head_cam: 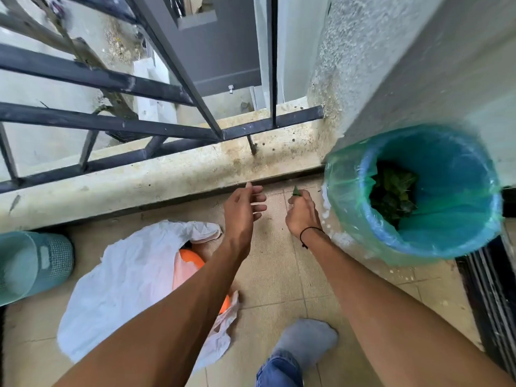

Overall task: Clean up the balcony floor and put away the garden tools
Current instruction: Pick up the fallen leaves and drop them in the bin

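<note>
foot: we are standing with a grey-socked foot [307, 342] on the tiled balcony floor [279, 280], jeans cuff showing just below it.
plastic bag: a crumpled white plastic bag [122, 280] is lying on the floor at our left, with something orange [192, 259] showing inside; we cannot tell what it is.
teal basket: a teal basket [30, 263] is sitting at the far left edge.
left hand: our left hand [243, 208] is hovering loose over the floor near the curb, fingers relaxed and apart, holding nothing.
right hand: our right hand [303, 212] is curling round a small green leaf scrap [296, 191], pinching it at the fingertips just beside the bin.
bin: the blue bin [474, 219] with its green liner [343, 191] is standing at our right against the wall, already holding dark leaves [393, 194].
curb and railing: a stained concrete curb [167, 174] and a dark metal railing [111, 124] are running beyond the hands.
step in hand: we are judging this as hand-picking leaf litter off the floor.
next move: we are expecting to lift the right hand over the bin rim and release the scrap into it.
</note>
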